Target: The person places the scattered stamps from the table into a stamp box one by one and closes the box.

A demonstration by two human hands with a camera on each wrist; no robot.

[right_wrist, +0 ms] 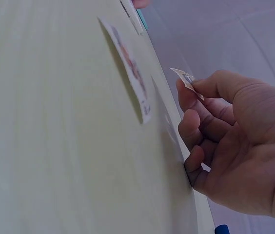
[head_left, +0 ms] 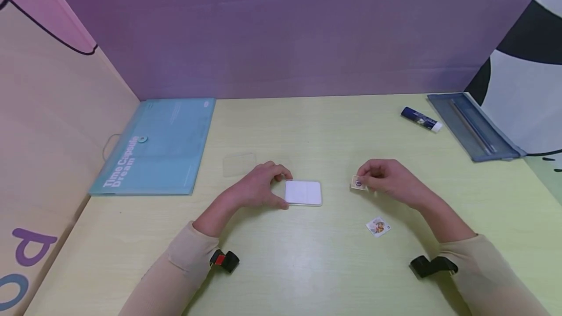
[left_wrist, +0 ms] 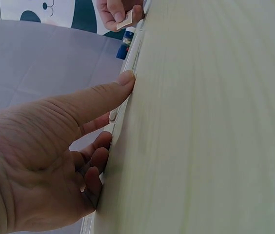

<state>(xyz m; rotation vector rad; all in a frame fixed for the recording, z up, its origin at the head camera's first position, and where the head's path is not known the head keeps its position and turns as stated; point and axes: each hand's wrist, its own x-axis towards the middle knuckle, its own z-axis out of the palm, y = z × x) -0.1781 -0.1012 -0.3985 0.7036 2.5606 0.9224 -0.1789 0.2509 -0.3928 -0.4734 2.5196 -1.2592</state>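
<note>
A flat white case point(head_left: 303, 193) with rounded corners and a glossy rim is lying mid-table, and the left hand point(head_left: 259, 187) is holding its two left corners between widely parted thumb and forefinger. The right hand point(head_left: 388, 177) is pinching a small paper stamp point(head_left: 356, 183) narrowly between thumb and forefinger, above the pale, wood-grained table point(head_left: 307, 267). A second, toothed-edged stamp point(head_left: 378, 227) with a colourful print is lying nearer the front edge. The left hand is standing between the case and a thin clear sheet point(head_left: 239, 165). A smooth blue folder point(head_left: 167, 160) is filling the far left corner; a dark blue tube point(head_left: 420, 119) with a white end is resting near the far edge, beside a translucent blue pouch point(head_left: 474, 130) at the far right corner. Behind, a creased purple backdrop point(head_left: 285, 33) is rising.
</note>
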